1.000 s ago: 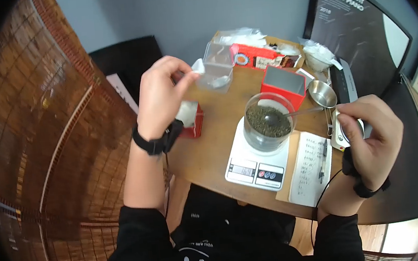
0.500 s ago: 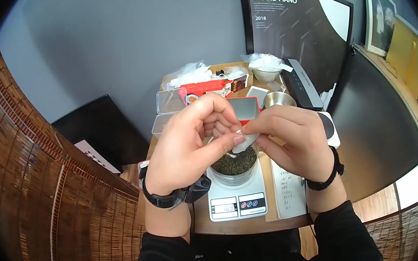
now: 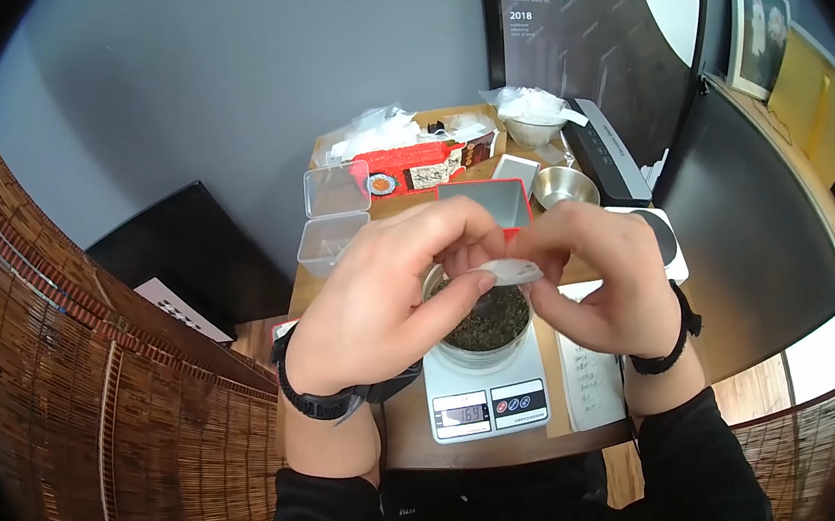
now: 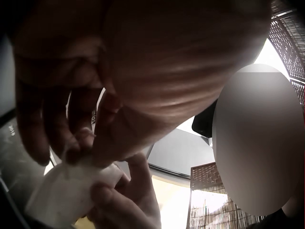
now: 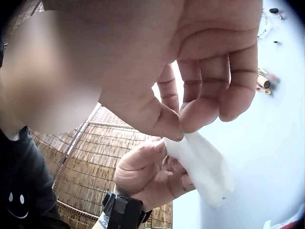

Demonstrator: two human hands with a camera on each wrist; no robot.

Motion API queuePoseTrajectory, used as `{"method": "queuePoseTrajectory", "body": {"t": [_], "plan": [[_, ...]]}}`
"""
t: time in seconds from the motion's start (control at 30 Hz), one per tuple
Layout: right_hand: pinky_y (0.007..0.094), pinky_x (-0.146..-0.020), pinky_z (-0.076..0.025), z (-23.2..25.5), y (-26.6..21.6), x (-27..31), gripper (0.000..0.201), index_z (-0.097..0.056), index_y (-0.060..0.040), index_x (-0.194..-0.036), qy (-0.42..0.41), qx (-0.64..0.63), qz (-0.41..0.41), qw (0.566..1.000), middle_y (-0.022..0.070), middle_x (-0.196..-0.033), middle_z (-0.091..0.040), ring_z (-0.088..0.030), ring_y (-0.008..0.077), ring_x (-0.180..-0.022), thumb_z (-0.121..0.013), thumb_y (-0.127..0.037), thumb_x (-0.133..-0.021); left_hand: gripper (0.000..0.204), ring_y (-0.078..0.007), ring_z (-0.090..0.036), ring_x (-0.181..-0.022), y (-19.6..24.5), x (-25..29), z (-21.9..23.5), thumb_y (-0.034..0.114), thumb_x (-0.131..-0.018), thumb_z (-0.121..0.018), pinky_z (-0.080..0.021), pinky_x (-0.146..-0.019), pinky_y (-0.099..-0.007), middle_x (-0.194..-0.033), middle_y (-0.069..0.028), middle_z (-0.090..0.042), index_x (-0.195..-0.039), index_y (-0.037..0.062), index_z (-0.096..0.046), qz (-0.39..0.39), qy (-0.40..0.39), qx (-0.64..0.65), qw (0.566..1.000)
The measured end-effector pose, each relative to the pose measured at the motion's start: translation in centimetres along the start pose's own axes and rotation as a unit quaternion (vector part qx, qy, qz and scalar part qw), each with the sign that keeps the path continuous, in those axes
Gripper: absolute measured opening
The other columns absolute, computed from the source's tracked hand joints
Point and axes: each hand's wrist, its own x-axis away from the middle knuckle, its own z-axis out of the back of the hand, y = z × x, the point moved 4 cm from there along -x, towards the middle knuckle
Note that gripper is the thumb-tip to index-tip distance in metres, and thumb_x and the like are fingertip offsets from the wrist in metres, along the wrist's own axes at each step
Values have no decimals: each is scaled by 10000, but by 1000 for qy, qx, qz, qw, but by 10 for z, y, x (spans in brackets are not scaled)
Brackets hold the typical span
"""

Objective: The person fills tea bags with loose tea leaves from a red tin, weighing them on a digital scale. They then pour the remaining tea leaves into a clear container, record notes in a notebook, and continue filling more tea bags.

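Note:
Both hands meet over a clear jar [image 3: 482, 357] of dried, crumbled leaves [image 3: 490, 332]. Between them is a small white tea bag [image 3: 511, 272], thin and soft. My left hand [image 3: 380, 289] pinches one side of it between thumb and fingers. The other side is pinched by my right hand [image 3: 605, 278], as the right wrist view shows with the bag [image 5: 202, 167] hanging from the fingertips. Under the jar is a white kitchen scale [image 3: 488, 422] with a lit display. The spoon in the jar is mostly hidden behind the hands.
Behind the hands stand an open red tin [image 3: 491, 193], a metal bowl [image 3: 565, 186] and a clear lidded box [image 3: 327, 241]. A red packet [image 3: 409, 169] lies farther back. Right of the scale is a handwritten notebook [image 3: 594, 389].
My left hand has brought the tea bag from the left to above the jar. My right hand has let go of the spoon and taken the bag too. The head view has tilted up.

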Motion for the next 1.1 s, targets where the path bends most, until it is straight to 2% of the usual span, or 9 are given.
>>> {"method": "queuePoseTrajectory", "body": {"t": [0.03,0.13,0.17,0.2,0.3,0.43,0.57,0.8,1.1], "plan": [[324,-617,-547,0,0,-1,309,-737,-105,-1092,1,0,-1,1000,33,-843,-661,-669,201,-689,-769,6,-806,221,-140,-626,-971,0,0,-1,-90,-916,-684,-520,-873,-303,-1061,-55,-673,-1124,-20,-659,2,34,31,999],[348,-731,-576,5,2,-5,675,-655,-117,-1376,-3,19,-48,999,107,-1071,-695,-693,255,-839,-937,-177,-766,258,-140,-631,-977,-5,1,1,-102,-908,-683,-520,-887,-304,-1069,-53,-672,-1154,-27,-667,-5,87,70,994],[379,-807,-577,7,3,-5,822,-615,-120,-1434,-31,28,-62,997,130,-1188,-683,-695,292,-976,-988,-287,-720,274,-139,-634,-980,-7,1,2,-107,-905,-685,-520,-895,-304,-1068,-52,-670,-1167,-30,-670,-14,107,75,991],[379,-807,-577,9,2,-5,822,-615,-120,-1434,-30,30,-61,997,130,-1188,-683,-695,292,-976,-988,-287,-720,274,-139,-634,-980,-7,1,1,-107,-905,-685,-520,-895,-304,-1068,-52,-670,-1167,-30,-670,-17,107,74,991],[399,-854,-574,10,3,-6,810,-628,-108,-1417,-44,16,-77,996,128,-1204,-690,-682,324,-1048,-992,-305,-720,286,-133,-635,-986,-5,2,3,-108,-897,-702,-517,-910,-302,-1064,-51,-666,-1171,-30,-671,-18,126,61,990],[412,-860,-575,11,-5,-8,644,-691,-98,-1300,53,73,57,994,109,-1202,-700,-685,329,-1055,-961,-236,-732,271,-113,-635,-969,-3,2,-1,-102,-903,-721,-521,-888,-282,-1047,-41,-666,-1159,-31,-669,-1,121,64,991],[387,-759,-581,3,-3,-2,393,-758,-98,-1117,43,77,154,984,65,-1051,-722,-713,290,-914,-884,-69,-746,238,-93,-643,-918,-4,0,-4,-99,-920,-719,-530,-837,-252,-1031,-33,-673,-1142,-29,-667,29,119,122,985],[353,-660,-568,4,-3,-3,253,-751,-85,-953,50,97,120,987,41,-903,-709,-702,255,-759,-847,0,-735,195,-106,-675,-842,-11,1,-2,-114,-938,-679,-542,-739,-246,-993,-50,-699,-1120,-43,-672,35,112,145,982],[351,-691,-570,10,2,-3,199,-706,-56,-907,20,4,44,999,63,-840,-705,-702,265,-780,-850,-2,-781,212,-219,-707,-826,5,-4,1,-78,-864,-726,-551,-752,-319,-936,-107,-719,-1067,-20,-738,-116,66,-59,989]]}}
